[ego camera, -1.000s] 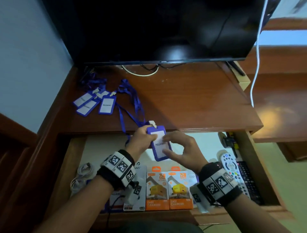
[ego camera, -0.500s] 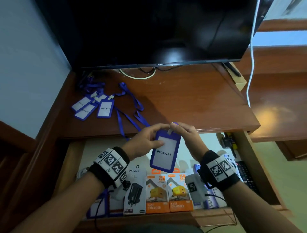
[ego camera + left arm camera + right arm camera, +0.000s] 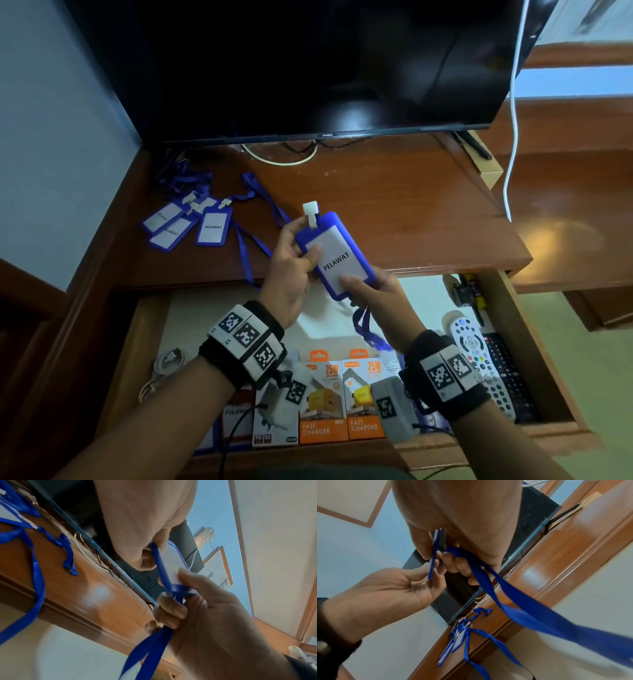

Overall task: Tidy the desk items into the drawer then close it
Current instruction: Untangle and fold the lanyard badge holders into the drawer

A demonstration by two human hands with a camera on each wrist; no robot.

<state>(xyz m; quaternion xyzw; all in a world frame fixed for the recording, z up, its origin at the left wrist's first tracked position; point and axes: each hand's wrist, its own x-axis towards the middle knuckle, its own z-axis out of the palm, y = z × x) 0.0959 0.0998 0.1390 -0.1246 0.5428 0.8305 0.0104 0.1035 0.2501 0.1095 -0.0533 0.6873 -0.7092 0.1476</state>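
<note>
A blue badge holder point(image 3: 337, 253) with a white card reading PELAWAT is held above the front edge of the desk, tilted, its white clip pointing up and left. My left hand point(image 3: 305, 246) pinches its upper part, thumb on the card. My right hand point(image 3: 359, 282) grips its lower end, and the blue lanyard point(image 3: 368, 329) dangles below it over the open drawer point(image 3: 510, 329). The left wrist view shows both hands on the holder point(image 3: 171, 563) and the strap point(image 3: 150, 649) running through the right fingers. Three more badge holders point(image 3: 212, 228) with lanyards lie at the desk's back left.
A dark TV point(image 3: 325, 68) stands at the back of the desk point(image 3: 394, 192), with a white cable point(image 3: 512, 137) hanging at the right. The drawer holds orange charger boxes point(image 3: 342, 401), a white remote point(image 3: 476, 356), a black remote and a coiled white cable point(image 3: 164, 370).
The badge holder rose and turned, so its clip now points up and left. My right hand moved from its top to its lower end, and the lanyard now hangs under that hand.
</note>
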